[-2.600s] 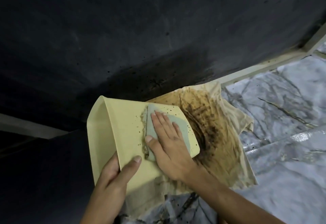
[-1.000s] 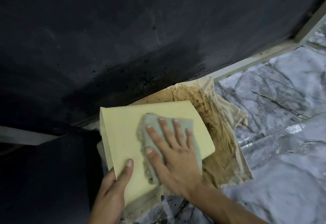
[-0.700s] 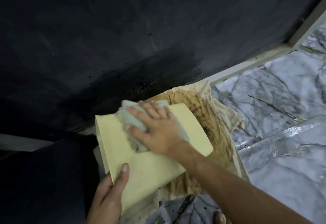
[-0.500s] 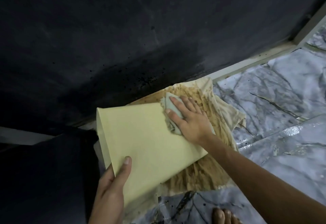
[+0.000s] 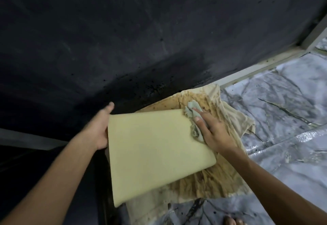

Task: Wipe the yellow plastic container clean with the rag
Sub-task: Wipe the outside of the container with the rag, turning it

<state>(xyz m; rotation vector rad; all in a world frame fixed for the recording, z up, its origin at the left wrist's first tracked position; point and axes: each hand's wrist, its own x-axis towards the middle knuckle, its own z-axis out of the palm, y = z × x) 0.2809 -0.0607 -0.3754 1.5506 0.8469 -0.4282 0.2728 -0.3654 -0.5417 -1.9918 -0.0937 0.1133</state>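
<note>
The yellow plastic container [image 5: 152, 150] lies on its side in the middle, one broad flat face turned up toward me and looking clean. My left hand [image 5: 100, 129] grips its far left edge, thumb raised behind it. My right hand [image 5: 212, 131] presses a crumpled grey-green rag [image 5: 192, 116] against the container's right edge, fingers stretched over the rag. The rag shows dark dirt on its lower fold.
Under the container lies a beige cloth [image 5: 217, 177] stained brown. It rests on a grey marbled floor [image 5: 283, 122]. A dark speckled wall [image 5: 141, 38] with a pale skirting strip [image 5: 261, 67] rises behind. Toes [image 5: 233, 222] show at the bottom edge.
My left hand shifted from the container's near lower edge to its far left edge. My right hand slid the rag across the top face to the right edge. The container turned.
</note>
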